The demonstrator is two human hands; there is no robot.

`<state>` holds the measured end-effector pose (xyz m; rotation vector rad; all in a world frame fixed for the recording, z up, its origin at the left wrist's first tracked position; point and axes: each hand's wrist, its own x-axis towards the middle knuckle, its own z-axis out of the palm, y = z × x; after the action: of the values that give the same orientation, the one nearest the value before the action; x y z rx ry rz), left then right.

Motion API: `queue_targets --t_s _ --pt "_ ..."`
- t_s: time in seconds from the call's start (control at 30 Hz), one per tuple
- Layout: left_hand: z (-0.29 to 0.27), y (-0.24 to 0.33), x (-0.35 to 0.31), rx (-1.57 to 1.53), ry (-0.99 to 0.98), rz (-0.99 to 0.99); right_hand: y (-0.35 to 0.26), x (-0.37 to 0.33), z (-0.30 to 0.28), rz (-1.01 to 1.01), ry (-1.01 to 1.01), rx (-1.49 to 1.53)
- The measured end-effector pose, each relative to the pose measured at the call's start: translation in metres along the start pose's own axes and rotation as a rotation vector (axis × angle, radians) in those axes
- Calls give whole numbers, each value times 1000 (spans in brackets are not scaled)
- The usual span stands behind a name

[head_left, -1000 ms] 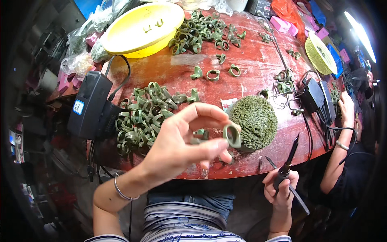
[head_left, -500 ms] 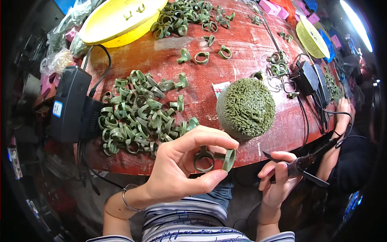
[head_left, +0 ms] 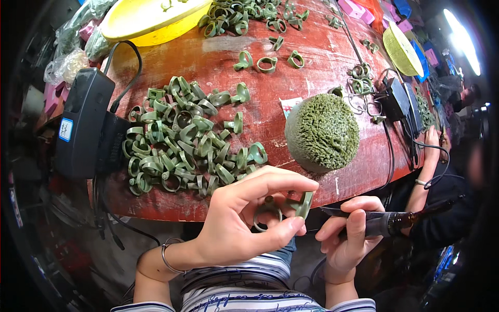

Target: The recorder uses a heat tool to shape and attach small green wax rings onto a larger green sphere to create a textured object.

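My left hand (head_left: 228,223) is curled above the near table edge, pinching a green ring (head_left: 305,205) between thumb and forefinger. A second ring (head_left: 268,200) sits inside the curl of its fingers. My right hand (head_left: 345,239) grips a black-handled pen-like tool (head_left: 391,222) with a thin dark blade pointing left, close to the pinched ring. Beyond my left hand lies a heap of green rings (head_left: 182,135). Just past the hands stands a round block or tub with a rough, crumbly green top (head_left: 325,132).
A black power box (head_left: 83,125) with cords stands at the left of the red table (head_left: 208,57). Farther back are a yellow basin (head_left: 156,31), more rings (head_left: 239,15) and a yellow basket (head_left: 403,49). Black adapters (head_left: 397,104) and another person's hand (head_left: 431,138) are at right.
The tool has swung flatter, and its blade has moved left toward the ring in my left hand. That ring has tilted. The view has shifted slightly.
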<state>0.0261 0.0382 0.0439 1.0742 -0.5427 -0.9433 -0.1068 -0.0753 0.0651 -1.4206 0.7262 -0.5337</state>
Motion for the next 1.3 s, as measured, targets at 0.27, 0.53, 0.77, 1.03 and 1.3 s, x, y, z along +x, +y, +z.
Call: queue_targets --t_s 0.27,0.53,0.77,1.03,1.3 --pt "0 -1 -3 -232 -37 -155 -3 0 6 -177 -75 -57" --pt "-3 -13 -3 -148 -74 49 -10 -8 17 -69 -37 -4" --pt "-4 -17 -1 37 -80 335 -12 -14 18 -66 -79 104" --pt "-6 -15 -6 340 -26 518 -6 -11 15 -48 -156 159" --pt "-4 -14 -9 192 28 398 4 -7 19 -164 -129 161"
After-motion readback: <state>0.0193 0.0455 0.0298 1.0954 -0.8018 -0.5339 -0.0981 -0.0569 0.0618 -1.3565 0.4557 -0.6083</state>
